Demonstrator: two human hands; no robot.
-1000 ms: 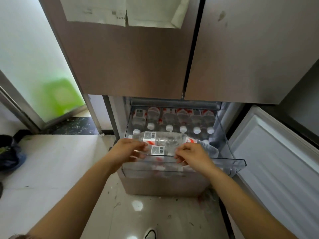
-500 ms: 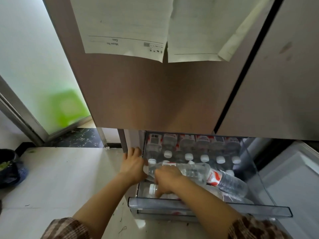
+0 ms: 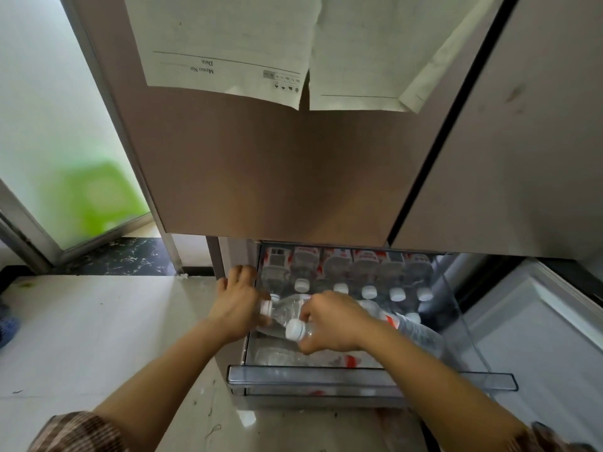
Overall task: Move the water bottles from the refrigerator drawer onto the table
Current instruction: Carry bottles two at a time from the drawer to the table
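Note:
The clear refrigerator drawer (image 3: 359, 377) is pulled out below the brown doors. A row of upright water bottles (image 3: 368, 272) with white caps and red labels stands at its back. Two more bottles lie on top, caps to the left. My left hand (image 3: 236, 306) holds the cap end of the upper lying bottle (image 3: 285, 307) at the drawer's left wall. My right hand (image 3: 334, 322) is closed round the neck of the lower lying bottle (image 3: 421, 334), whose cap sticks out of my fist. More bottles lie underneath, partly hidden.
The closed refrigerator doors (image 3: 293, 177) hang directly above the drawer, with paper sheets (image 3: 228, 44) stuck on them. An open white door (image 3: 538, 337) stands to the right. Pale floor tiles (image 3: 98, 337) lie to the left, below a frosted glass door (image 3: 49, 125).
The view has tilted up and come closer to the drawer. My right hand slid left from a bottle's body to the neck of a second lying bottle. My left hand stays at the drawer's left side.

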